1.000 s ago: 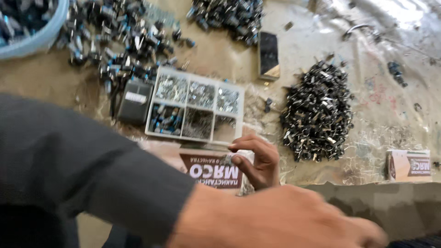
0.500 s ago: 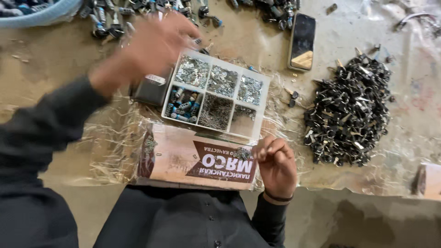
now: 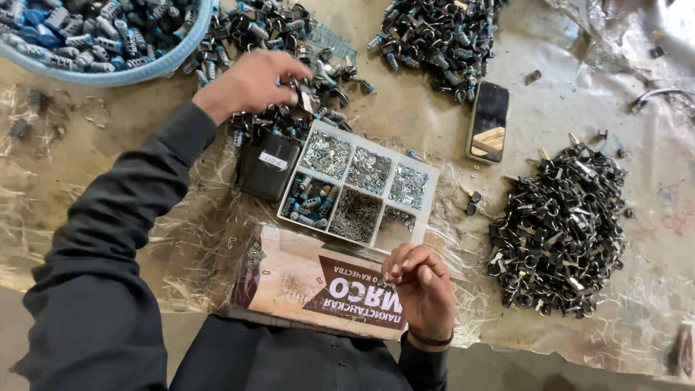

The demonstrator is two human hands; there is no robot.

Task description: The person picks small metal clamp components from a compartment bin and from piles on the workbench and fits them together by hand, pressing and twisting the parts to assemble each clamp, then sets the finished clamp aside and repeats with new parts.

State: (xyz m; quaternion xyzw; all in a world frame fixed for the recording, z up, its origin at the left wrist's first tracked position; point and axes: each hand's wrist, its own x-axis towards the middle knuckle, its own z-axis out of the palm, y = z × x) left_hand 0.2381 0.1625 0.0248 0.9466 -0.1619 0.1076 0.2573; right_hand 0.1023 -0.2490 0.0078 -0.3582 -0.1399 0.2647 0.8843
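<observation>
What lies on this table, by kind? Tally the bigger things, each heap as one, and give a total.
Heaps of small metal parts: 3
Blue basket: 1
White compartment tray: 1
Phone: 1
Black box: 1
Printed cardboard: 1
Total: 8

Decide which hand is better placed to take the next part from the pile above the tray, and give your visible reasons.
Left. The left hand already rests on the pile, fingers curled among the parts. The right hand sits curled below the tray, near the body.
</observation>
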